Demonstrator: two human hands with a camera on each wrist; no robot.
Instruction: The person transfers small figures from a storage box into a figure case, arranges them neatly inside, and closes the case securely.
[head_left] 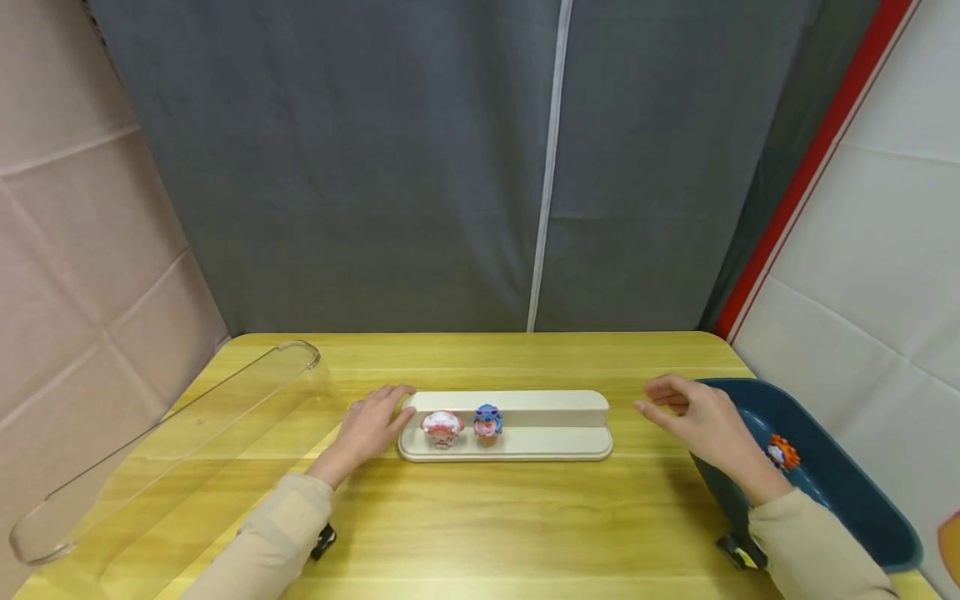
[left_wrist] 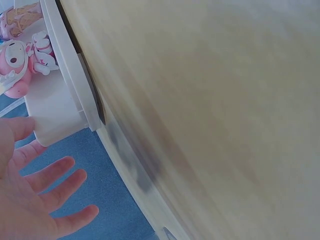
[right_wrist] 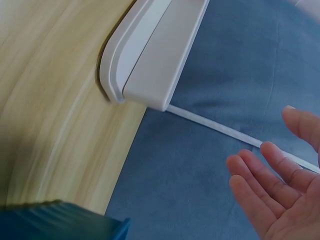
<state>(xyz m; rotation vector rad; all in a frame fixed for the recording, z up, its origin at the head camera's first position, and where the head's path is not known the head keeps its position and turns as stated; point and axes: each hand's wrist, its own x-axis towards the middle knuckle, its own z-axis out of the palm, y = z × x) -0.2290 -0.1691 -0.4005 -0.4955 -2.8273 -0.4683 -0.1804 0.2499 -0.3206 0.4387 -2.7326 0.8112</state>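
A cream stepped display stand (head_left: 555, 444) lies on the table with two small figurines on its lower step. One is a pink-and-white figurine (head_left: 442, 428); the other is a blue-headed figurine (head_left: 487, 423) with a pink and cone-like base. My left hand (head_left: 367, 429) is at the stand's left end, fingers spread and thumb right at its edge. In the left wrist view the thumb and forefinger lie beside the stand's corner. My right hand (head_left: 701, 425) hangs between the stand and a dark blue bin (head_left: 840, 475), its fingers loosely bent with nothing in them.
An orange figurine (head_left: 783, 452) lies inside the bin at the right. A long clear plastic cover (head_left: 180, 467) stands on the left of the wooden table (head_left: 480, 525). A grey curtain (head_left: 375, 167) hangs behind the table.
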